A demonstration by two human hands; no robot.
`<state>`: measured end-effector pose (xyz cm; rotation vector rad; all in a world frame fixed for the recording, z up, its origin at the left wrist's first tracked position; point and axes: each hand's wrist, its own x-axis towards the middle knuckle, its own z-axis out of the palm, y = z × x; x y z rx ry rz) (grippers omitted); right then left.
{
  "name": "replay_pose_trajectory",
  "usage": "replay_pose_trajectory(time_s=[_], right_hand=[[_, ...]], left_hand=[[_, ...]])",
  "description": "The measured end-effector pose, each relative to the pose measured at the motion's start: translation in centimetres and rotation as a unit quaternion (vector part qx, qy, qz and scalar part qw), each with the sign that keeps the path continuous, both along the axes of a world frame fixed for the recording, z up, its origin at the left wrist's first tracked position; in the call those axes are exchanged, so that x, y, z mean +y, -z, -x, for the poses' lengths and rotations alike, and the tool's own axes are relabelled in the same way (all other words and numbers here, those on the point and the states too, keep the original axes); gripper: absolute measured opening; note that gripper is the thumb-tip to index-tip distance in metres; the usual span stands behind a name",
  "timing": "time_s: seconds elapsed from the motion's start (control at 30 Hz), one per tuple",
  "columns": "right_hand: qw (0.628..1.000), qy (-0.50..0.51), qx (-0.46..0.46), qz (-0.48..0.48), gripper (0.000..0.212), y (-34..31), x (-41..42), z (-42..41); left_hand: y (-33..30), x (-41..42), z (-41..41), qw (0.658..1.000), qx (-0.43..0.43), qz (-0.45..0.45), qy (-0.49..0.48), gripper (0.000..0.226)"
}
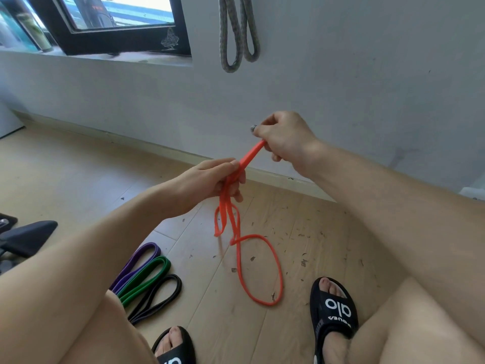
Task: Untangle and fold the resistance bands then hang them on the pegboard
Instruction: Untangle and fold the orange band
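Here we see the wooden floor (78,164) filling the lower frame, three folded bands (147,279) lying at lower left. Mid-frame, the orange band (259,269) dangles in loops, our left hand (212,179) fingers clamped around its strands, our right hand (283,137) pinching its upper end.

Folded bands (147,279) on wooden floor (78,164)

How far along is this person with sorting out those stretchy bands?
Partway, it seems. A grey band already hangs on the wall, and the purple band, green band and black band lie folded on the floor. In hand now is the orange band: the left hand and right hand each hold it in a grip, its lower loop twisted. Left: finishing it and hanging the rest.
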<state>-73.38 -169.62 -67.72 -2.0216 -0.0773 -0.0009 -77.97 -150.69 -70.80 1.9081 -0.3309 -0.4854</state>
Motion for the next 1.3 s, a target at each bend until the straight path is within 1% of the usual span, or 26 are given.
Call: replay_pose_trajectory(time_s=[0.07, 0.2, 0.27, 0.33, 0.37, 0.43, 0.53, 0.57, 0.6, 0.63, 0.67, 0.73, 0.77, 0.8, 0.87, 0.93, 0.97, 1.0, 1.03, 1.07, 1.1, 1.17, 1.23, 1.3], right_hand=[[1.0, 0.01, 0.014, -0.003, 0.016, 0.1, -0.9, -0.1], [1.0, 0.004, 0.027, -0.011, 0.014, -0.1, -1.9, -0.1], [1.0, 0.004, 0.022, -0.004, 0.013, -0.5, -2.4, 0.0], [1.0, 0.004, 0.009, 0.019, 0.014, -0.5, -2.8, 0.0], [0.999, 0.002, -0.002, 0.053, 0.015, -0.2, -3.0, -0.2], [0.986, -0.01, -0.015, 0.164, 0.015, 0.6, -3.8, -0.4], [0.947, -0.068, 0.024, 0.313, 0.014, 1.9, -4.6, -0.3], [0.929, -0.081, 0.019, 0.36, 0.017, 2.2, -4.6, -0.3], [0.913, -0.079, -0.005, 0.399, 0.022, 2.3, -4.3, -0.4], [0.907, -0.07, -0.039, 0.413, 0.026, 2.2, -3.8, -0.5], [0.913, -0.063, -0.073, 0.396, 0.029, 1.9, -3.1, -0.4], [0.951, -0.078, -0.103, 0.28, 0.029, 1.3, -1.6, -0.1], [0.967, -0.102, -0.091, 0.217, 0.028, 1.1, -0.8, 0.3], [0.973, -0.13, -0.069, 0.177, 0.028, 1.1, -0.1, 0.9], [0.966, -0.187, -0.024, 0.175, 0.034, 1.5, 0.9, 2.0], [0.956, -0.233, 0.04, 0.173, 0.043, 2.1, 1.3, 2.7], [0.954, -0.239, 0.057, 0.169, 0.046, 2.3, 1.4, 2.8], [0.955, -0.231, 0.06, 0.174, 0.046, 2.2, 1.4, 2.7], [0.958, -0.214, 0.051, 0.186, 0.042, 2.0, 1.3, 2.6], [0.962, -0.192, 0.039, 0.193, 0.034, 1.6, 1.1, 2.5], [0.968, -0.173, 0.028, 0.181, 0.025, 1.3, 1.0, 2.3], [0.985, -0.144, 0.022, 0.093, 0.013, 0.6, 0.7, 1.8], [0.994, -0.105, 0.014, 0.0, 0.01, -0.1, 0.2, 1.4], [0.997, -0.062, 0.007, -0.037, 0.008, -0.6, -0.7, 0.8]], left_hand=[[-0.1, 0.1, -0.1, 1.0, -0.015, -0.009, -0.01, 0.04], [0.1, 0.0, -0.3, 0.997, -0.038, -0.067, -0.016, 0.042], [0.2, 0.4, -0.4, 0.996, -0.018, -0.086, -0.014, 0.044], [0.3, 1.0, -0.5, 0.997, 0.01, -0.074, -0.016, 0.042], [0.4, 1.2, -0.5, 0.998, 0.016, -0.062, -0.016, 0.041], [0.6, 1.3, -0.4, 0.999, 0.017, -0.034, -0.018, 0.036], [0.7, 0.8, -0.2, 1.0, 0.012, -0.002, -0.017, 0.031], [0.6, 0.4, -0.1, 1.0, 0.008, -0.002, -0.012, 0.031], [0.4, 0.0, 0.0, 1.0, 0.001, -0.005, -0.004, 0.03], [0.4, -0.4, 0.0, 1.0, -0.004, -0.006, 0.004, 0.029], [0.3, -0.7, 0.1, 1.0, -0.008, -0.005, 0.008, 0.027], [0.3, -1.1, 0.2, 1.0, -0.008, -0.003, -0.001, 0.031], [0.4, -1.2, 0.1, 1.0, -0.007, -0.001, -0.009, 0.032], [0.4, -1.2, 0.0, 1.0, -0.006, 0.0, -0.015, 0.03], [0.6, -1.2, -0.1, 1.0, -0.001, 0.0, -0.018, 0.027], [0.8, -1.2, -0.1, 1.0, 0.013, 0.006, -0.01, 0.032], [0.9, -1.1, 0.0, 1.0, 0.021, 0.011, -0.01, 0.034], [0.9, -1.0, 0.0, 0.999, 0.026, 0.013, -0.015, 0.033], [0.9, -0.9, 0.0, 0.999, 0.03, 0.012, -0.021, 0.032], [0.8, -0.8, 0.0, 0.999, 0.029, 0.005, -0.025, 0.034], [0.8, -0.6, 0.0, 0.999, 0.029, 0.0, -0.024, 0.037], [1.0, -0.2, -0.1, 0.999, 0.039, -0.016, -0.01, 0.043], [1.3, 0.1, -0.1, 0.997, 0.063, -0.029, 0.011, 0.046], [1.6, 0.4, -0.2, 0.997, 0.071, -0.026, 0.008, 0.045]])
